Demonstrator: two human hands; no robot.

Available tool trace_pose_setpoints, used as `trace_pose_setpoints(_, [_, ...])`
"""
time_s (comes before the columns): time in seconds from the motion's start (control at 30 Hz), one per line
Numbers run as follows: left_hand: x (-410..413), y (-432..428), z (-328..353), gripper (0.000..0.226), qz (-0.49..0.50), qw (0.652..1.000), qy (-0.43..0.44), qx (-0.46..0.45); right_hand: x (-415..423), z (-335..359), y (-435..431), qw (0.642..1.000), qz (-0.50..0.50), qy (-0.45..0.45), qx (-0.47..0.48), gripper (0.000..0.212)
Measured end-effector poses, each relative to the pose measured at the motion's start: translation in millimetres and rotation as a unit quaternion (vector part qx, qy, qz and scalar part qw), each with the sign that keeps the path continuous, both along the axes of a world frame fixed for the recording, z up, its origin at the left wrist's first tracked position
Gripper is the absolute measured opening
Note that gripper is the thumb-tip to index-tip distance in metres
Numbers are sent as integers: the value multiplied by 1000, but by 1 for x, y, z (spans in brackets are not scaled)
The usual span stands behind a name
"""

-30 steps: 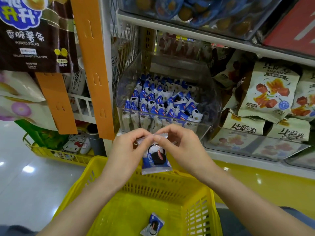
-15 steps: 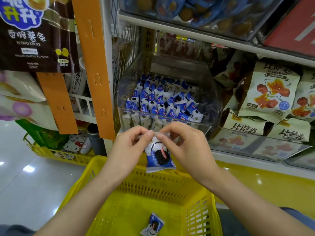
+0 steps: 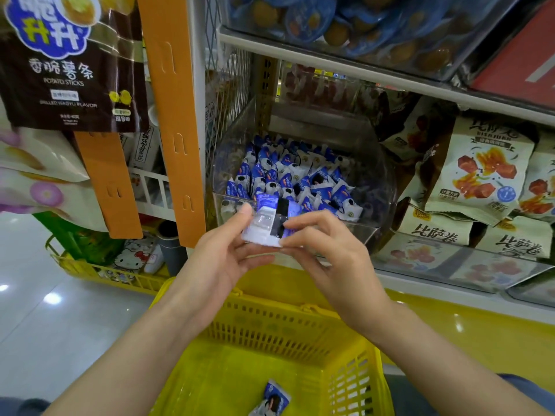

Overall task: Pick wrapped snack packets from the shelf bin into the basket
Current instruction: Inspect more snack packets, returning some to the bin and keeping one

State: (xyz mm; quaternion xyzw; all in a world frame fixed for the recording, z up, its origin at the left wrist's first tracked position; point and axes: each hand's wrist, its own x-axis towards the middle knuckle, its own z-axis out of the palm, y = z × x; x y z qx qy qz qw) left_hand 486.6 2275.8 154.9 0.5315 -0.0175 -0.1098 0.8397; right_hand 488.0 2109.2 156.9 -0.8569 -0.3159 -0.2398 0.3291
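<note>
A blue and white wrapped snack packet (image 3: 271, 220) is pinched between both hands, flipped so its back seam faces me, blurred by motion. My left hand (image 3: 222, 253) holds its left edge and my right hand (image 3: 327, 250) holds its right edge. The packet hangs in front of the clear shelf bin (image 3: 375, 175), which is full of several more packets (image 3: 288, 178). Below my hands stands the yellow basket (image 3: 282, 328), with one packet (image 3: 271, 400) lying on its floor.
Beige snack bags (image 3: 480, 172) fill the shelf to the right. An orange hanging strip (image 3: 171, 115) and a dark potato-stick bag (image 3: 63, 64) hang at the left. A second yellow basket (image 3: 99, 265) with small goods sits low on the left, by the shiny floor.
The packet hung upright from my fingertips with its front showing; both hands have turned it over and raised it slightly, so its back now faces me.
</note>
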Motion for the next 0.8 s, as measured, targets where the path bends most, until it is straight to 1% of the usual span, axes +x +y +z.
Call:
trace_pose_setpoints(0.07, [-1, 0, 0, 36, 15, 1000, -20, 15, 0, 0, -1, 998, 11, -35, -59, 23])
trace_pose_setpoints(0.1, [0, 0, -1, 31, 38, 999, -22, 27, 0, 0, -1, 997, 19, -35, -67, 23])
trace_pose_setpoints(0.13, [0, 0, -2, 25, 62, 997, -19, 34, -1, 0, 1, 998, 21, -19, -55, 22])
trace_pose_setpoints(0.17, [1, -1, -3, 21, 81, 996, -17, 40, -3, 1, 3, 1000, 13, 9, -21, 21])
trace_pose_setpoints(0.2, [1, -1, -2, 20, 90, 995, -18, 48, -5, 2, 5, 998, -1, 51, 36, 21])
trace_pose_setpoints(0.23, [2, -1, -3, 20, 92, 994, -23, 60, -6, 4, 7, 989, -18, 103, 107, 24])
trace_pose_setpoints(0.27, [1, -2, -2, 21, 88, 993, -30, 73, -6, 6, 10, 970, -32, 162, 178, 28])
trace_pose_setpoints(0.33, [-1, -4, -1, 23, 69, 992, -45, 93, -2, 10, 10, 913, -33, 293, 282, 38])
trace_pose_setpoints(0.37, [-2, -6, -1, 23, 60, 992, -51, 100, 0, 10, 10, 883, -16, 353, 309, 38])
trace_pose_setpoints(0.4, [-3, -8, -1, 23, 57, 991, -57, 108, 1, 11, 10, 857, 4, 401, 324, 34])
trace_pose_setpoints(0.43, [-4, -10, -1, 22, 64, 988, -66, 121, 2, 11, 10, 839, 17, 432, 331, 29])
trace_pose_setpoints(0.47, [-5, -11, -3, 21, 84, 981, -85, 150, 2, 11, 11, 828, 22, 446, 339, 25])
trace_pose_setpoints(0.5, [-5, -12, -4, 21, 112, 967, -115, 196, 2, 10, 11, 824, 21, 446, 349, 22])
trace_pose_setpoints(0.57, [-6, -12, -6, 25, 151, 925, -178, 299, 3, 8, 10, 825, 12, 432, 363, 19])
trace_pose_setpoints(0.6, [-7, -12, -7, 26, 155, 908, -200, 332, 3, 7, 9, 826, 7, 429, 366, 20])
trace_pose_setpoints(0.7, [-9, -13, -11, 27, 141, 884, -225, 385, 4, 4, 9, 826, -5, 432, 362, 22])
trace_pose_setpoints(0.8, [-7, -10, -12, 20, 139, 876, -237, 396, 3, 2, 10, 835, -6, 423, 352, 19])
